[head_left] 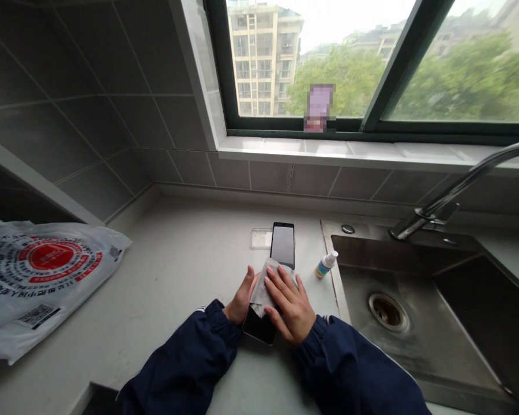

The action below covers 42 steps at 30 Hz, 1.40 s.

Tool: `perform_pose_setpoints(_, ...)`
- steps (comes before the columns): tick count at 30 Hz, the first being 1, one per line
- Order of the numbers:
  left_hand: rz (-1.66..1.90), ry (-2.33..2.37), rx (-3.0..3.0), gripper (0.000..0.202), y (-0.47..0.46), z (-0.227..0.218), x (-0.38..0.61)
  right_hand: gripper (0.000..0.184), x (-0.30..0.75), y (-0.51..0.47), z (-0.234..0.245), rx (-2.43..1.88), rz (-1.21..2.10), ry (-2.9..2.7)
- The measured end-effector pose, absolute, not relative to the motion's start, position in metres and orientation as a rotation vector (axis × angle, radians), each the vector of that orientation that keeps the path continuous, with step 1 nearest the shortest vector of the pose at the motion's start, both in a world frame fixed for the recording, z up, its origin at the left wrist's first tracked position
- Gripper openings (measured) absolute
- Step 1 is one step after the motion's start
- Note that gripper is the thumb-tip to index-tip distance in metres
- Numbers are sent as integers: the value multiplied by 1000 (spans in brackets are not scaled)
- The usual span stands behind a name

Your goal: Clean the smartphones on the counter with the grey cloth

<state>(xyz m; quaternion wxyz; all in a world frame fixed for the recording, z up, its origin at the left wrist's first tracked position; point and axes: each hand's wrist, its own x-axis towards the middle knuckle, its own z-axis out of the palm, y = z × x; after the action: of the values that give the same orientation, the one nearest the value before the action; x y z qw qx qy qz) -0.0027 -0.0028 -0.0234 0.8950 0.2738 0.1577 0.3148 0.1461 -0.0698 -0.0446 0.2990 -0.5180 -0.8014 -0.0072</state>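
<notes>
A black smartphone (260,328) is held by its left edge in my left hand (242,297), the thumb pointing up along its side. A light grey cleaning cloth (262,291) with zigzag edges covers the phone's upper part. My right hand (290,305) presses this cloth onto the screen with its fingers stretched and close together. Just beyond my hands lies a second smartphone (282,242) with a greyish screen. Beside it on the left is a clear phone case (260,238). A small white spray bottle (326,265) with a coloured label stands to the right, by the sink's edge.
On the right is a steel sink (398,276) with a drain (388,312) and a chrome tap (450,196). A printed white plastic bag (47,276) lies on the counter (177,248) at the left. Behind runs a tiled wall below a window sill (328,148).
</notes>
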Motion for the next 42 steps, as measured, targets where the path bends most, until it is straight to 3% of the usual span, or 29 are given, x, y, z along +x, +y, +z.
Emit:
perform_pose_setpoints(31,601,324,455,78,4,-16,-4,57,151,-64,-38,-1421,-39,-2127)
perform_pose_setpoints(42,737,425,362,80,8,-12,-10,42,141,-75,-17,-1135,-1,-2270)
